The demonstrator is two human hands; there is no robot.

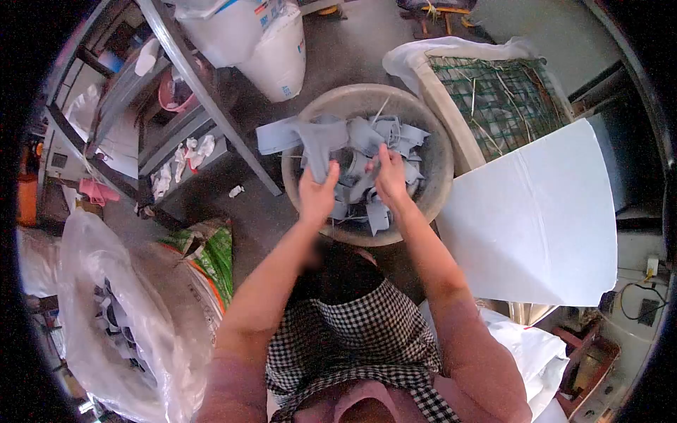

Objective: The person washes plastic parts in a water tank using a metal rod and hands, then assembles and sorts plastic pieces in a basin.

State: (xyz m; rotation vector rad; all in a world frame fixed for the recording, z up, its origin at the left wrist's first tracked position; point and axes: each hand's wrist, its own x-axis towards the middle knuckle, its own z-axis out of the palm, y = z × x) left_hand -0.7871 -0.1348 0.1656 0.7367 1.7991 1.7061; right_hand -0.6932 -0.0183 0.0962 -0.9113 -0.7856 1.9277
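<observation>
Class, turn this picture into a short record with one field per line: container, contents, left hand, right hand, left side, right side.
Container: round tub
Contents: loose grey pieces
Left hand: holds a grey strip at the tub
Right hand: among the grey pieces; grip unclear
Left side: clear plastic bag with similar pieces inside
Right side: large white sheet
</observation>
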